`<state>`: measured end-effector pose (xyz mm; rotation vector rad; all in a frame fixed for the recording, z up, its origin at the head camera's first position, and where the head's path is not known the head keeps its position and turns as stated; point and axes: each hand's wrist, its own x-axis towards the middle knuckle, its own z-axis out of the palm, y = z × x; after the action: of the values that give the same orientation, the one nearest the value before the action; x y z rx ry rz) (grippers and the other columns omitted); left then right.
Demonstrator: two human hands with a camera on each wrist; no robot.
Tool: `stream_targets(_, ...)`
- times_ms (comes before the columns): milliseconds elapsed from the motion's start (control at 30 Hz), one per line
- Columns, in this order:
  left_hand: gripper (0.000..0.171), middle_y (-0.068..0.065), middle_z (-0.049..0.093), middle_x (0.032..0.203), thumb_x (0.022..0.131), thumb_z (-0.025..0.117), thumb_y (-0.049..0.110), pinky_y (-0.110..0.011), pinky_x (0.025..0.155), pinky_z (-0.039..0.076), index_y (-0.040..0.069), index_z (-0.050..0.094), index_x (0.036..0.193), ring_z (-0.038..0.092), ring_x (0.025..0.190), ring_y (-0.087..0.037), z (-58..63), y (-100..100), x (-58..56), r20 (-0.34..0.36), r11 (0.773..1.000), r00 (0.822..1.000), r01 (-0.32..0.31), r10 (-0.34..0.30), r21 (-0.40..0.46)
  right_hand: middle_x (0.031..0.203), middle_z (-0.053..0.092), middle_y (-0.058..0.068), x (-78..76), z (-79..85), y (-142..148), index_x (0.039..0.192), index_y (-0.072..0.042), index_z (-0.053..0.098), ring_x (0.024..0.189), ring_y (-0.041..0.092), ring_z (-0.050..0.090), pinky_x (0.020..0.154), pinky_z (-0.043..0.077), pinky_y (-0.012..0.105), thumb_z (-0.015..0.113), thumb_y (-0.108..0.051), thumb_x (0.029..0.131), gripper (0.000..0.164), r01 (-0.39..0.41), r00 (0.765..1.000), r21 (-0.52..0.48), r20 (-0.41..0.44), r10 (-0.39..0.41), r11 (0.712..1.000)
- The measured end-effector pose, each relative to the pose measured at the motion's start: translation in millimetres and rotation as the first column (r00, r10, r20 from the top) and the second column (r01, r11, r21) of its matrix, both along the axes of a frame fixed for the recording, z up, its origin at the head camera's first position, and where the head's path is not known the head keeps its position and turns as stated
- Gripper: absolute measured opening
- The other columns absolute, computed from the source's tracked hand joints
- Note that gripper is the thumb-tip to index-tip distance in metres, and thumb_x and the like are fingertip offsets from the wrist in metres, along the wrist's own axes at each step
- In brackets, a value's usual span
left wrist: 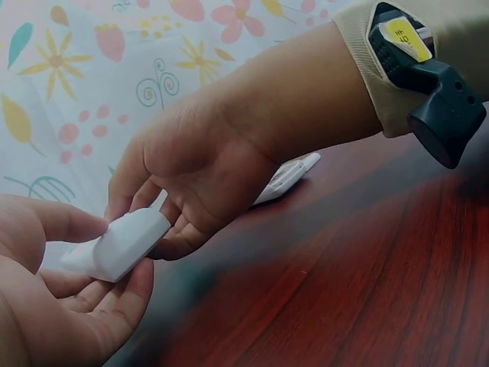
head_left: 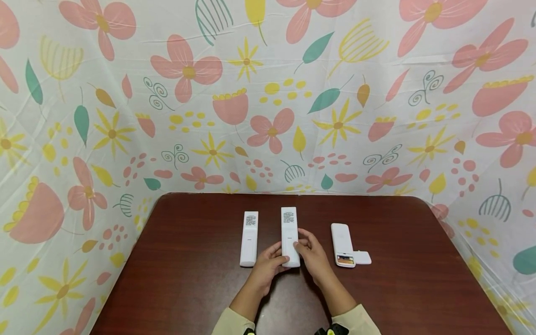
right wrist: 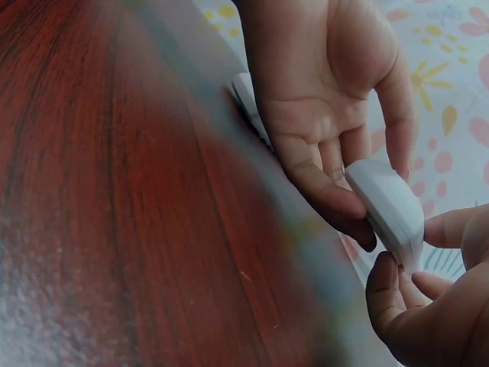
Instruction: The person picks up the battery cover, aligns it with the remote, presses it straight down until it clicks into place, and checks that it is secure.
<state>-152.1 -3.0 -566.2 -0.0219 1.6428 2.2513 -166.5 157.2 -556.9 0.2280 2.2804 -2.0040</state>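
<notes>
Dark red-brown table [head_left: 188, 288], wood grain visible, far corners rounded, some glare at near edge. Behind and at both sides, white cloth [head_left: 268, 60] printed with pink flowers, yellow starry blooms, green leaves, grey-green swirls; some creases. At table's left, white remote [head_left: 249, 244] lying back up, printed label toward far end. At right, second white remote [head_left: 342, 236], battery compartment exposed, orange-toned contents inside; small white cover [head_left: 362, 257] just beside it.

My arms [head_left: 248, 298] reach forward and lean in toward each other; my left hand [head_left: 266, 270] and my right hand [head_left: 313, 257] are close together; fingers [head_left: 309, 236] bent, thumbs [head_left: 281, 261] on top
</notes>
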Motion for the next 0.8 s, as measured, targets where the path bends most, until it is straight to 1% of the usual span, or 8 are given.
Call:
stream_targets(233, 0.066, -0.029, 0.053, 0.144, 0.091, 0.064, 0.005, -0.039, 0.091, 0.058, -0.009, 0.037, 0.15, 0.066, 0.104, -0.019, 0.7, -1.1, 1.4, -0.005, 0.999, 1.0, -0.004, 0.003, -0.036, 0.121, 0.066, 0.018, -1.5, -5.1, 0.8, 0.147, -0.014, 0.047, 0.104, 0.018, 0.064, 0.093, 0.05, 0.031, 0.06, -0.018, 0.1, 0.049, 0.003, 1.0, 0.001, -0.002, -0.003, 1.0)
stream_targets(467, 0.064, -0.03, 0.051, 0.145, 0.09, 0.063, 0.004, -0.036, 0.087, 0.059, -0.01, 0.04, 0.148, 0.066, 0.102, -0.018, -2.2, -1.3, 0.3, 0.003, 0.998, 1.0, -0.023, 0.023, -0.059, 0.12, 0.067, 0.019, -3.4, -7.2, 0.7, 0.146, -0.014, 0.049, 0.102, 0.018, 0.064, 0.09, 0.049, 0.028, 0.062, -0.017, 0.1, 0.048, 0.011, 1.0, 0.002, -0.005, -0.011, 1.0)
stream_targets(533, 0.062, -0.031, 0.051, 0.144, 0.091, 0.062, 0.003, -0.037, 0.087, 0.06, -0.012, 0.041, 0.147, 0.067, 0.1, -0.018, -3.3, -1.6, 0.6, -0.006, 0.997, 1.0, -0.029, 0.028, -0.072, 0.119, 0.067, 0.019, -3.8, -8.1, 0.6, 0.146, -0.014, 0.049, 0.102, 0.018, 0.064, 0.089, 0.049, 0.027, 0.062, -0.017, 0.1, 0.048, 0.016, 1.0, 0.01, -0.004, -0.016, 1.0)
stream_targets(700, 0.057, -0.032, 0.051, 0.143, 0.092, 0.059, 0.002, -0.039, 0.088, 0.06, -0.013, 0.042, 0.145, 0.066, 0.098, -0.017, -2.1, -2.4, 2.0, -0.015, 0.996, 0.999, -0.04, 0.039, -0.086, 0.122, 0.065, 0.02, -4.2, -9.3, 0.7, 0.148, -0.011, 0.047, 0.104, 0.019, 0.064, 0.087, 0.049, 0.026, 0.062, -0.018, 0.1, 0.051, 0.018, 1.0, 0.022, 0.004, -0.018, 1.0)
stream_targets(800, 0.055, -0.031, 0.051, 0.143, 0.094, 0.058, 0.002, -0.038, 0.087, 0.06, -0.013, 0.043, 0.144, 0.066, 0.096, -0.016, 0.2, -2.8, 3.1, -0.01, 0.996, 0.999, -0.044, 0.043, -0.081, 0.123, 0.064, 0.02, -4.1, -6.6, 0.5, 0.149, -0.01, 0.045, 0.105, 0.021, 0.064, 0.086, 0.049, 0.028, 0.062, -0.019, 0.1, 0.053, 0.013, 1.0, 0.021, 0.016, -0.014, 1.0)
